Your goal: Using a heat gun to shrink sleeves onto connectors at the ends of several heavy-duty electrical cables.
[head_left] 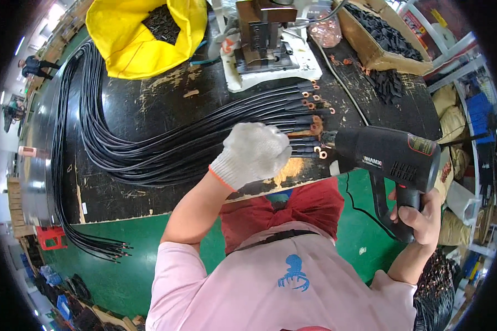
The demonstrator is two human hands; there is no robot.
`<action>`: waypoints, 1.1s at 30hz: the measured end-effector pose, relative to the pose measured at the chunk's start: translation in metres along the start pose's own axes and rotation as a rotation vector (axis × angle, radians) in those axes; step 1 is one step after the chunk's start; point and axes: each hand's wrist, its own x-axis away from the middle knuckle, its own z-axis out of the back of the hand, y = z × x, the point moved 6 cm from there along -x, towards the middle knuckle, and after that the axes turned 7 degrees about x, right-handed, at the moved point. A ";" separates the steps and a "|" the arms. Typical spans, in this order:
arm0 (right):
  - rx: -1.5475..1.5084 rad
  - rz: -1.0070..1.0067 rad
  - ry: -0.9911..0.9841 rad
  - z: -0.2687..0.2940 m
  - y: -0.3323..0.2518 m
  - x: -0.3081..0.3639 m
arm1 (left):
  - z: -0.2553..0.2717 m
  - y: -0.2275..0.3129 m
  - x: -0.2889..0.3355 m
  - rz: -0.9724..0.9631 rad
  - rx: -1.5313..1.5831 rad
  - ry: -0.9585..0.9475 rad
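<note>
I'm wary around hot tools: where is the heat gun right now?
In the head view, the heat gun is on the right, in the person's right hand, its nozzle near copper lugs.

Left hand (255, 150) wore a white knit glove (243, 148), orange hem (221, 179) at the wrist; right hand (417, 219) was bare. Pink shirt (243, 284) had short sleeves (175, 271) ending well back from either hand. Blue figure print (294, 268) sat bodyward of both hands. Dark waistband (281, 238), creased red bottoms (242, 220) were nearer the gloved hand.
</note>
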 end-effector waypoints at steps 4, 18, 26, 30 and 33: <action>-0.001 0.009 0.028 0.001 -0.003 0.001 | 0.002 0.001 0.004 -0.023 0.035 0.094; -0.054 -0.010 0.042 0.002 0.001 -0.003 | 0.018 -0.002 -0.002 0.084 -0.121 0.259; -0.065 0.021 0.007 0.000 -0.003 -0.005 | 0.012 -0.008 -0.001 0.107 -0.040 0.147; -0.067 0.022 0.002 -0.002 -0.003 -0.007 | 0.016 -0.009 0.000 0.095 -0.031 0.154; -0.062 0.033 0.001 -0.002 -0.004 -0.009 | 0.013 -0.014 0.000 0.107 -0.049 0.116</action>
